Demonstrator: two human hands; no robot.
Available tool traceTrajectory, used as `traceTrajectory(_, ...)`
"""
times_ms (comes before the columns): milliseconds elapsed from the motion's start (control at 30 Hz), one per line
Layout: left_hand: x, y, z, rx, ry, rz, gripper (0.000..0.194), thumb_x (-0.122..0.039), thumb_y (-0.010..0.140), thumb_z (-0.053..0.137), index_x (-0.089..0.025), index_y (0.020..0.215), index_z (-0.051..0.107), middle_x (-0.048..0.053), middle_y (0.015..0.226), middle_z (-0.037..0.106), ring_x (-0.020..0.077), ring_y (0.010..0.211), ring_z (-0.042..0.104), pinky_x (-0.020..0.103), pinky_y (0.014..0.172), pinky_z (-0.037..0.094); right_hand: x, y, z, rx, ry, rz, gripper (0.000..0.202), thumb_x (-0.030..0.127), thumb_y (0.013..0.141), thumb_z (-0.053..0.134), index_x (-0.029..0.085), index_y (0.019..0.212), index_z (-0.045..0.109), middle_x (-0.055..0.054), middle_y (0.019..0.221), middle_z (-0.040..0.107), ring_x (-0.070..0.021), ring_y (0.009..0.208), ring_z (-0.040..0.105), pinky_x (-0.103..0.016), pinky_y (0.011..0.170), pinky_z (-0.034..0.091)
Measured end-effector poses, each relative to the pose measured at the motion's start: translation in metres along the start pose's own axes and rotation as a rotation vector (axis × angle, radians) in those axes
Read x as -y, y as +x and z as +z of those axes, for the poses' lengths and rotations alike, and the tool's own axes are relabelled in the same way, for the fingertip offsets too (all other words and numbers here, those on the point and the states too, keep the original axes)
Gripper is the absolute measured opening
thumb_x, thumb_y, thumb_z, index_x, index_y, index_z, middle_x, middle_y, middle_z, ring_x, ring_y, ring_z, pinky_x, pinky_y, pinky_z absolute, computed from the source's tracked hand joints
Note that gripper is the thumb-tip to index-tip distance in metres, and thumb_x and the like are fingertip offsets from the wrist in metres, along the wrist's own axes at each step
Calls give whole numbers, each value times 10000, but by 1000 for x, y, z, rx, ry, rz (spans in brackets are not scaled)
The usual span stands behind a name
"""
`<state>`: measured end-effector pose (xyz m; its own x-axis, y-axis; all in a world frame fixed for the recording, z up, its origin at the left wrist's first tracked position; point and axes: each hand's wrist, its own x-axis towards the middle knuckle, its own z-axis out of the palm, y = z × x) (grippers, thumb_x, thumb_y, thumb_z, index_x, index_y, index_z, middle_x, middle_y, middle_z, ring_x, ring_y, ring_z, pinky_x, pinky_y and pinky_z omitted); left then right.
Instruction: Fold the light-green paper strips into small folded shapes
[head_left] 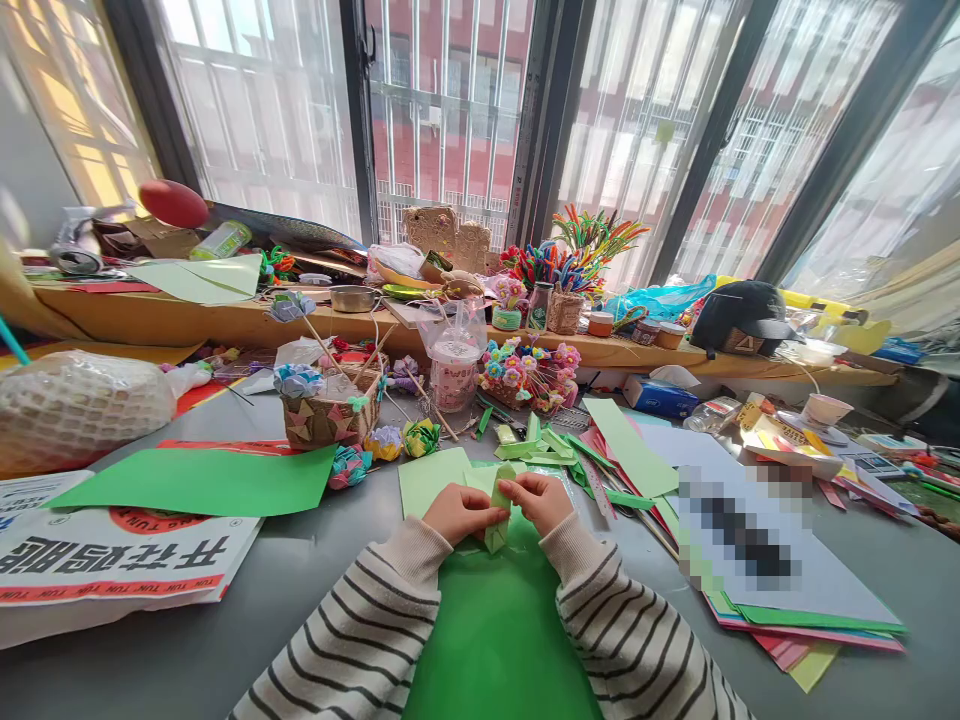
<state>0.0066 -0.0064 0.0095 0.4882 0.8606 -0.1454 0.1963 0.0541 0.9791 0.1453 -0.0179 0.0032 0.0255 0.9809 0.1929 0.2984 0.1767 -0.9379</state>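
Both hands meet over a green sheet (502, 640) at the front of the table. Between them is a small folded piece of light green paper (496, 538), held upright. My left hand (466, 513) pinches its left side, with the thumb pointing right. My right hand (538, 499) pinches its upper right part with thumb and fingertips. Just behind my left hand lies a flat light green sheet (429, 482). Several folded green paper strips (551, 450) are piled beyond my right hand. The fingers partly hide the folded paper.
To the left are a printed paper bag (112, 570), a green card (202, 480) and a basket (322, 415) with paper flowers. At right, a stack of coloured paper (825, 590) lies near a tissue box (660, 396). A clear-topped cup (454, 375) stands behind.
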Motion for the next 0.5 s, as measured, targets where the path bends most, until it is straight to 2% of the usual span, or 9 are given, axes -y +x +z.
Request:
traceTrajectory(133, 0, 0, 2, -40, -30, 16, 316, -415, 465, 637, -124, 431, 518, -43, 393, 466, 75, 406, 428, 196, 433, 336, 2, -1, 2, -21, 54, 64, 280, 404, 565, 572, 162, 450, 492, 63, 379, 358, -62, 392, 323, -195, 384, 248)
traceTrajectory(300, -1, 0, 1, -37, -29, -8, 313, -412, 467, 640, -113, 447, 551, -31, 394, 476, 81, 418, 439, 198, 434, 345, 3, 0, 5, -53, 82, 76, 268, 390, 543, 588, 155, 453, 497, 54, 403, 389, -68, 413, 344, -198, 406, 263)
traceTrajectory(400, -3, 0, 0, -115, -119, -12, 289, -395, 467, 649, -114, 501, 591, -24, 429, 499, 85, 448, 452, 195, 448, 363, 2, 1, 4, -66, 131, 70, 293, 445, 578, 540, 156, 529, 542, 23, 470, 481, -89, 448, 411, -198, 393, 279)
traceTrajectory(500, -3, 2, -4, -223, -250, -25, 280, -370, 459, 664, -119, 576, 623, -4, 523, 545, 100, 532, 490, 195, 496, 395, 2, 0, 3, 15, 117, 56, 339, 473, 626, 481, 157, 549, 577, -7, 529, 547, -102, 477, 459, -198, 396, 299)
